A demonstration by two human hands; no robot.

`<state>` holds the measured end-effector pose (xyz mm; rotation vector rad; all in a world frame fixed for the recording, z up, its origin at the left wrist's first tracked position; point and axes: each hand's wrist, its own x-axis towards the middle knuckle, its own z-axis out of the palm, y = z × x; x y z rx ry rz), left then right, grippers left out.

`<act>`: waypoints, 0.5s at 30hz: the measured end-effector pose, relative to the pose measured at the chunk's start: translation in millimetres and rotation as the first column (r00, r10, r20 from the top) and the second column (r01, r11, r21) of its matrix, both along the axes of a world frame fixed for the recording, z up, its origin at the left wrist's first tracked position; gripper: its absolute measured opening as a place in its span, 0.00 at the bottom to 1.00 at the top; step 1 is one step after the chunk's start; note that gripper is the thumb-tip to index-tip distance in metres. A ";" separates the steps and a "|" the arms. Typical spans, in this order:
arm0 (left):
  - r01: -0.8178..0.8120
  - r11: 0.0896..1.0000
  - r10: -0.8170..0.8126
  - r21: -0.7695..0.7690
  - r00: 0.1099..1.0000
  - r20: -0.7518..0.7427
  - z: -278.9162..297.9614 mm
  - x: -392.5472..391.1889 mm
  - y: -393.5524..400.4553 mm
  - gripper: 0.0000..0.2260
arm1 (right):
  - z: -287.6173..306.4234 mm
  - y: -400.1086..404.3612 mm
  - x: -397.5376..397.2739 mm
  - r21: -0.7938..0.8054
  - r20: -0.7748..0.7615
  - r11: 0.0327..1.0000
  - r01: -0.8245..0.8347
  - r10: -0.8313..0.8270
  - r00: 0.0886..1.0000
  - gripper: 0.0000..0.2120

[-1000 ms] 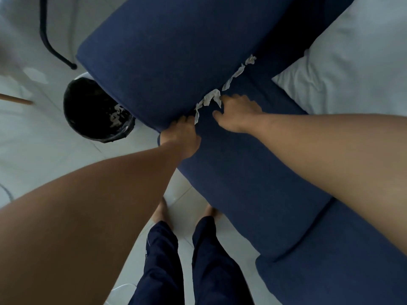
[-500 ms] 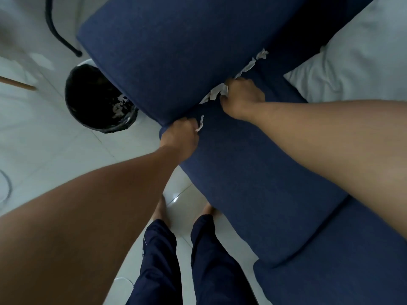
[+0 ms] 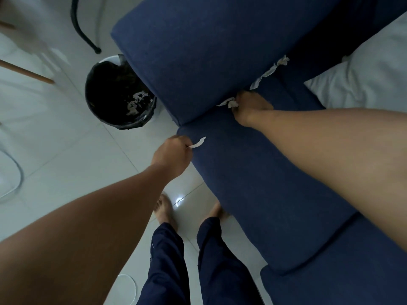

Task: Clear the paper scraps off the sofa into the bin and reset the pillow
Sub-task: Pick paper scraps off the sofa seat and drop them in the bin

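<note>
My left hand (image 3: 172,154) is closed on a thin white paper scrap (image 3: 199,142) at the front left corner of the navy sofa seat (image 3: 253,183). My right hand (image 3: 251,108) is closed on white scraps (image 3: 231,103) in the crease between seat and armrest (image 3: 198,51). More scraps (image 3: 269,72) lie further up the same crease. The black-lined bin (image 3: 116,93) stands on the floor left of the armrest, with scraps inside. A white pillow (image 3: 370,71) lies on the sofa at the right.
White tiled floor (image 3: 66,139) spreads left of the sofa. A black curved furniture leg (image 3: 84,34) and a wooden stick (image 3: 26,71) sit beyond the bin. A white cable (image 3: 15,179) loops at the left edge. My bare feet (image 3: 165,210) stand by the sofa front.
My left hand has pulled back from the crease toward the seat's front corner with a scrap. My right hand has closed on scraps in the crease.
</note>
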<state>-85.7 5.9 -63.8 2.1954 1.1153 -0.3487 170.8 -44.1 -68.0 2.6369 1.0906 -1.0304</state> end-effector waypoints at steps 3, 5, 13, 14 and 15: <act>-0.015 1.000 0.015 -0.005 1.000 0.006 -2.8 -12.4 2.4 0.10 | -0.4 3.7 -1.4 -0.052 0.125 0.997 -0.051 0.057 0.991 0.17; -0.043 0.999 0.044 -0.012 0.999 0.023 -4.8 -19.6 4.2 0.10 | 2.3 3.4 -4.4 -0.049 0.164 0.997 -0.054 0.061 0.985 0.16; -0.129 0.989 0.129 -0.067 0.992 -0.003 -1.6 -59.5 20.3 0.07 | 12.6 -30.6 -77.8 0.383 0.019 0.922 0.050 -0.062 0.998 0.07; -0.132 0.988 0.132 -0.074 0.991 -0.011 -0.8 -66.4 24.4 0.08 | 15.3 -32.5 -91.8 0.396 -0.029 0.915 0.071 -0.065 0.997 0.07; -0.135 0.988 0.134 -0.080 0.991 -0.019 0.5 -73.5 29.3 0.08 | 17.5 -33.6 -106.2 0.404 -0.061 0.911 0.080 -0.061 0.996 0.07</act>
